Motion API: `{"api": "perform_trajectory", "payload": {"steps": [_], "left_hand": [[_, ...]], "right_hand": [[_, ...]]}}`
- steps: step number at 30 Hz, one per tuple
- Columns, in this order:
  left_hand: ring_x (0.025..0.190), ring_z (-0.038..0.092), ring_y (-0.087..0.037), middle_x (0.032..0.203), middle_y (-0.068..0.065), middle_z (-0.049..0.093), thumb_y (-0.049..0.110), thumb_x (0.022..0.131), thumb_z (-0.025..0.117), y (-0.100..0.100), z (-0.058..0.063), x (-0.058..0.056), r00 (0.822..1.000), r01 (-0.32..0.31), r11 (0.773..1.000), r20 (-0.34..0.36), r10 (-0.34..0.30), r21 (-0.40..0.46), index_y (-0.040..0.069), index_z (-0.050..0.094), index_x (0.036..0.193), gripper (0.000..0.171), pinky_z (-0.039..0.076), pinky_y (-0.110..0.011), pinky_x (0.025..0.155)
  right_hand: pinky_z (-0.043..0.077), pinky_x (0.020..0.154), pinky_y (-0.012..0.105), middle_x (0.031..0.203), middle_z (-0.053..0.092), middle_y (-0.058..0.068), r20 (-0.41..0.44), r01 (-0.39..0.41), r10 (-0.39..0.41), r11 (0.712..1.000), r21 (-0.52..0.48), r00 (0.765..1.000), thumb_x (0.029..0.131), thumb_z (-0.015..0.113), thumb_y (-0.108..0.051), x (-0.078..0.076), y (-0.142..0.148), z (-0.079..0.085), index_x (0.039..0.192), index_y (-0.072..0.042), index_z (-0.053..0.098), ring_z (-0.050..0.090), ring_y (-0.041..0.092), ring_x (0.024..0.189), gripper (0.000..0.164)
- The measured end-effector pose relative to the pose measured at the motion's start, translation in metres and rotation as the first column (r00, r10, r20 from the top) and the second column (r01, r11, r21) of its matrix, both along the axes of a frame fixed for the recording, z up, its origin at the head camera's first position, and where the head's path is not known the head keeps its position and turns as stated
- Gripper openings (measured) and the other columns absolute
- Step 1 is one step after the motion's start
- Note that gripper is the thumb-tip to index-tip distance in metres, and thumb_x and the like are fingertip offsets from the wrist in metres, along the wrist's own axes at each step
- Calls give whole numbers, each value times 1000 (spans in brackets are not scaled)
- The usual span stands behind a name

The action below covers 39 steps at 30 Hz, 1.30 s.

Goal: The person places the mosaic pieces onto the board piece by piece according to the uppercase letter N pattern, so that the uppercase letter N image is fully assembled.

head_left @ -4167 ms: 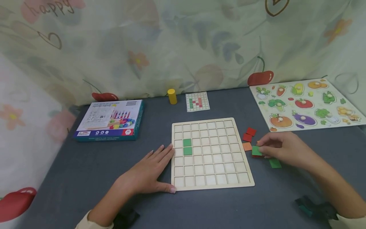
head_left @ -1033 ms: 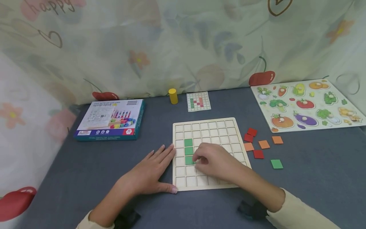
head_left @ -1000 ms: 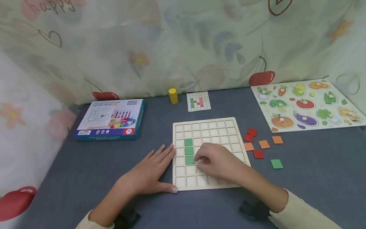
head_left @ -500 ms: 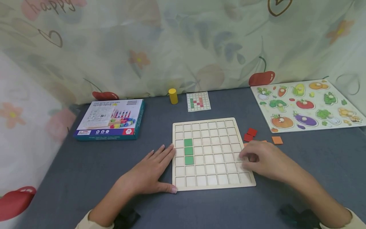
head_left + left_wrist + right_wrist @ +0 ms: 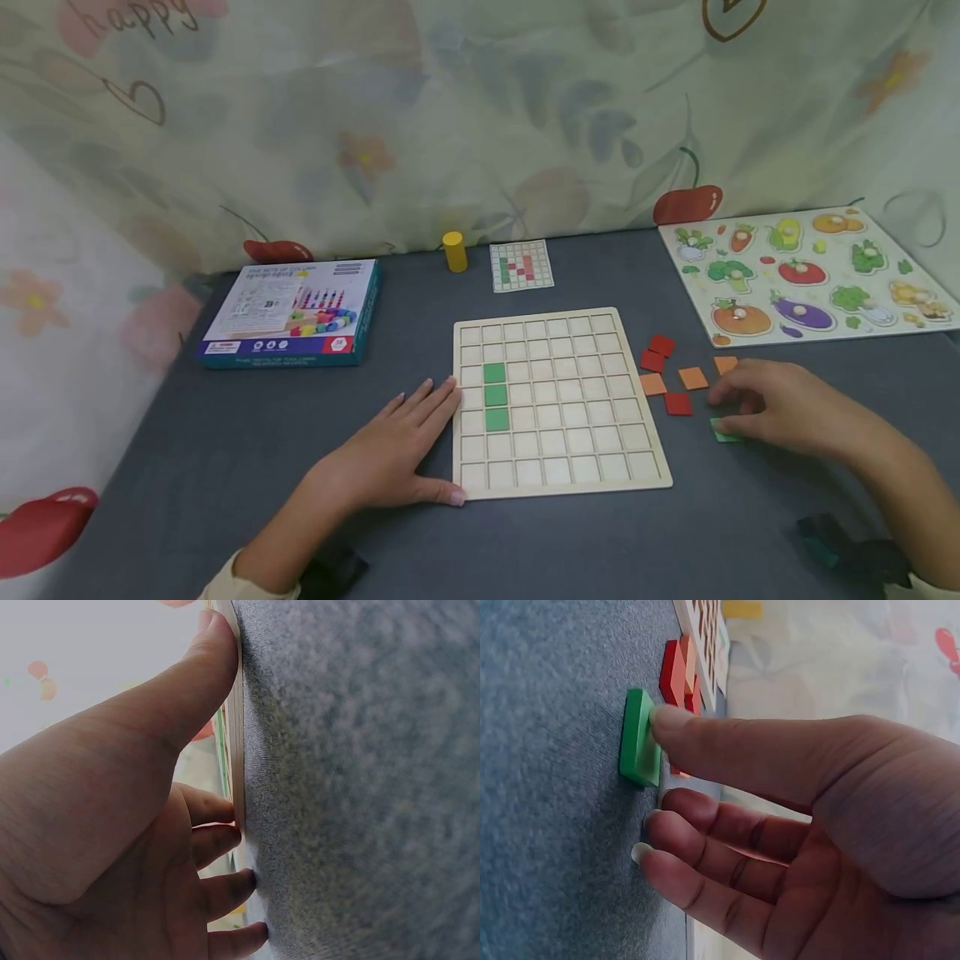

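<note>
In the head view my left hand (image 5: 397, 454) lies flat with fingers spread, fingertips and thumb against the left edge of the wooden grid board (image 5: 555, 492). The left wrist view shows the thumb and fingertips along that edge. One column of the board holds green square tiles (image 5: 496, 396). To the right, my right hand (image 5: 798, 408) is over a loose green tile (image 5: 640, 742) lying on the table. Its thumb tip overlaps the tile's upper face in the right wrist view, while the bent fingers stay apart from it.
Red tiles (image 5: 678, 404) and orange tiles (image 5: 693, 378) lie right of the board. Behind it are a small pattern card (image 5: 522, 279) and a yellow cylinder (image 5: 453, 252). A boxed set (image 5: 288, 312) sits at the left, a vegetable puzzle board (image 5: 765, 292) at the back right.
A third green tile has joined the column on the board. My right hand has since let it go and moved right to the remaining loose green tile. The left hand stays put.
</note>
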<state>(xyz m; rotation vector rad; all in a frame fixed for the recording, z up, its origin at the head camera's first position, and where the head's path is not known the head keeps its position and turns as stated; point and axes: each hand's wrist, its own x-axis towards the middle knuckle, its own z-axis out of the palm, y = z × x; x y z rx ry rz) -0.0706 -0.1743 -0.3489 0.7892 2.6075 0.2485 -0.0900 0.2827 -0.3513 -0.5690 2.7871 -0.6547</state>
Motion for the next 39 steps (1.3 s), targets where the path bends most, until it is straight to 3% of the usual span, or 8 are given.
{"api": "perform_trajectory", "payload": {"steps": [7, 15, 24, 29, 39], "left_hand": [[152, 4, -27, 168, 0, 6, 80, 78, 60, 0, 1, 1, 1000, -5, 1000, 1, 5, -8, 15, 12, 163, 118, 13, -56, 118], [153, 3, -26, 168, 1, 5, 82, 76, 59, 0, 0, 0, 1000, -10, 1000, -4, 9, -28, 16, 11, 163, 118, 13, -55, 119], [152, 3, -27, 168, 0, 5, 80, 77, 60, 1, 1, 0, 1000, -8, 1000, 6, 8, -20, 16, 10, 163, 118, 13, -55, 119], [153, 3, -26, 168, 1, 5, 81, 76, 60, 1, 1, 0, 1000, -10, 1000, 5, 10, -26, 17, 10, 163, 119, 13, -54, 119], [152, 3, -26, 168, 1, 5, 81, 76, 60, 1, 0, 0, 1000, -9, 1000, 1, 9, -24, 17, 10, 163, 119, 13, -55, 119]], "right_hand": [[49, 64, 27, 92, 60, -10, 27, -46, 46, 999, 0, 999, 73, 91, -23, 0, 6, -2, 96, -19, 73, 52, 6, 74, 29], [45, 61, 26, 86, 54, -10, 68, -47, 48, 999, -10, 997, 76, 89, -22, 1, 6, -1, 87, -23, 69, 50, 5, 71, 23], [46, 61, 27, 76, 59, -9, 90, 35, -33, 999, -21, 995, 79, 87, -20, -3, 11, 0, 91, -17, 67, 53, 9, 69, 23], [47, 62, 25, 83, 66, -8, 80, 56, -49, 994, -90, 996, 84, 83, -14, -4, 13, -1, 93, -14, 70, 56, 7, 70, 15], [55, 66, 27, 92, 71, 1, 188, 110, -66, 965, -237, 980, 90, 77, -11, -3, 3, 5, 103, -3, 73, 65, 10, 72, 16]]}}
